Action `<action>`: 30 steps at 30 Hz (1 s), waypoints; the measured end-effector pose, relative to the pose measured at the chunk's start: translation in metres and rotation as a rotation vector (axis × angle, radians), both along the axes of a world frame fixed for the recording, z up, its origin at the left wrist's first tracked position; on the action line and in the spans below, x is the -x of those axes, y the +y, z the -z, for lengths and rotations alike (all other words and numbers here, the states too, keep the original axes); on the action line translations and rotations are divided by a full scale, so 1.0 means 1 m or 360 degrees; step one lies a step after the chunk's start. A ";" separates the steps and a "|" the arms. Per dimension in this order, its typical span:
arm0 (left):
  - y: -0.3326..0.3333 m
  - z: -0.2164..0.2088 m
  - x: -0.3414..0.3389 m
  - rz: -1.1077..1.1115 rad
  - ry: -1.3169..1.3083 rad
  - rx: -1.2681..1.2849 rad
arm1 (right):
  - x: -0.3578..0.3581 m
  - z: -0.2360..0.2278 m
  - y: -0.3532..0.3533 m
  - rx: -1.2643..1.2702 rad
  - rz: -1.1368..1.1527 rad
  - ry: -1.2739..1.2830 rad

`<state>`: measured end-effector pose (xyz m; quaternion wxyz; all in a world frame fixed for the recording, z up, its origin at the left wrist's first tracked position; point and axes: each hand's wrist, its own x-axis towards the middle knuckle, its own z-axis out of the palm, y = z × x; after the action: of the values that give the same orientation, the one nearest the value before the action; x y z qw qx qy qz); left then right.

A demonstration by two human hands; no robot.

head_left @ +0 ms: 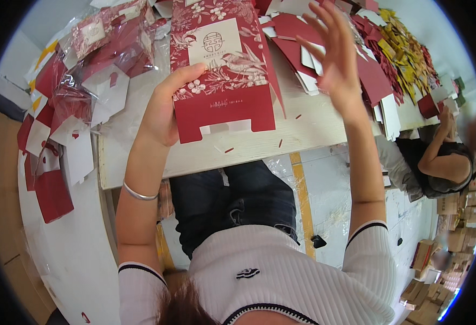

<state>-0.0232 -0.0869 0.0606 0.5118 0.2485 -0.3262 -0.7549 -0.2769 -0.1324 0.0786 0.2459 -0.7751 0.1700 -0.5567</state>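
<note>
A red cardboard gift box (224, 92) with cream birds, flowers and a pale label lies over the white table in front of me, one end cut out in a notch. My left hand (167, 103) grips its left side, thumb on the printed face and the other fingers hidden beneath. To the right of the box my right hand (335, 59) is raised with its fingers spread, holding nothing. Below it and around it lie flat red and white cardboard pieces (373, 76).
Clear plastic bags with red boxes (124, 46) and folded red-white cartons (53, 189) crowd the left. A yellow and red heap of small pieces (406, 54) lies far right. Another person (444, 162) sits at the right, near stacked brown cartons (460, 238). Small red scraps (229, 150) dot the table (314, 132).
</note>
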 end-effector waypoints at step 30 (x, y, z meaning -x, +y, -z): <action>-0.010 -0.103 0.007 -0.0020 -0.1475 0.1892 | -0.074 -0.031 -0.044 -0.1108 -0.1913 0.0439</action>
<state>-0.0300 -0.0970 0.1632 0.3744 0.2244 -0.8591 -0.2671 -0.2033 -0.1767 0.1099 0.7203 -0.6745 -0.0897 -0.1347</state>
